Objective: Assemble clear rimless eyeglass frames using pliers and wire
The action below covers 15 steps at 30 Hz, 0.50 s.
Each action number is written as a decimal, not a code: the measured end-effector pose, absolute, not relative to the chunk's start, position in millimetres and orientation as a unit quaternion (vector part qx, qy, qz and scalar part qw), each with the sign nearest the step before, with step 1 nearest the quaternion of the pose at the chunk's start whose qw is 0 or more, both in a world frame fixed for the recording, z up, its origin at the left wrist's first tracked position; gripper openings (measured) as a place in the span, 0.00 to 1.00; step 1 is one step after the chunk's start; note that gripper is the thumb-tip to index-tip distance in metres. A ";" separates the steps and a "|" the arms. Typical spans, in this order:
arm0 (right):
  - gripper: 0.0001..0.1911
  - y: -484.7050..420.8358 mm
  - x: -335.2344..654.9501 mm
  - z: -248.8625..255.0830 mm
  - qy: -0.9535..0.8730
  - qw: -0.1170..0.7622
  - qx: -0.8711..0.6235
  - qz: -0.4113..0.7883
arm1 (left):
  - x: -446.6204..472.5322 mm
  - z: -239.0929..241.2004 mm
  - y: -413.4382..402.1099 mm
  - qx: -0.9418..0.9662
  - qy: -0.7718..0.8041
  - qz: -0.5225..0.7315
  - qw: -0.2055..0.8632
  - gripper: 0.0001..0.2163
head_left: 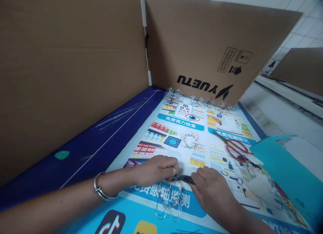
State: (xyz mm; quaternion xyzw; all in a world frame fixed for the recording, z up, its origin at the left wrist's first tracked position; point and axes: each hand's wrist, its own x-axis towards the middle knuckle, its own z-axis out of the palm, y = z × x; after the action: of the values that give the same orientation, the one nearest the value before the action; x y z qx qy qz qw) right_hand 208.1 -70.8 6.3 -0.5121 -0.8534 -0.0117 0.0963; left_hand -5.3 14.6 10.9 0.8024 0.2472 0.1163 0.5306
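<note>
My left hand (pixel 161 170) is closed in a pinch at the top of a ring of looped wire (pixel 168 200), which has small clear beads on it. The ring hangs below the fingers over the printed sheet. To the right, my right hand (pixel 214 190) is wrapped round a dark, tapered tool that looks like pliers (pixel 186 178). Its narrow end points left and meets the wire beside my left fingertips. The exact contact is too small to make out. A similar wire ring (pixel 190 139) lies flat on the sheet just beyond my hands.
Cardboard walls (pixel 75 75) stand at the left and back. More wire rings (pixel 202 102) line the back wall. Red-handled scissors (pixel 237 149) lie at the right, near a teal folder (pixel 290 160) and loose wires. Thin strands (pixel 121 114) and a green piece (pixel 62 155) lie left.
</note>
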 end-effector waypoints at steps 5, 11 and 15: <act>0.02 -70.0 210.7 8.7 -0.843 0.096 -0.529 0.026 | -5.9 12.7 13.5 0.798 0.255 0.136 0.529 0.08; 0.01 -65.1 222.2 15.9 -0.842 0.101 -0.530 0.017 | -6.4 15.6 13.3 0.784 0.250 0.155 0.546 0.08; 0.02 -62.2 228.6 15.8 -0.834 0.098 -0.542 0.007 | -6.6 16.5 13.3 0.775 0.260 0.148 0.557 0.08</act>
State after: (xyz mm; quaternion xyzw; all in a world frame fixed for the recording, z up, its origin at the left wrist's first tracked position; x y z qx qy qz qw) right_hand 228.6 -62.2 15.8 -0.5423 -0.8345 0.0070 0.0978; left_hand -6.6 13.3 16.5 0.7746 0.2598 0.1477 0.5574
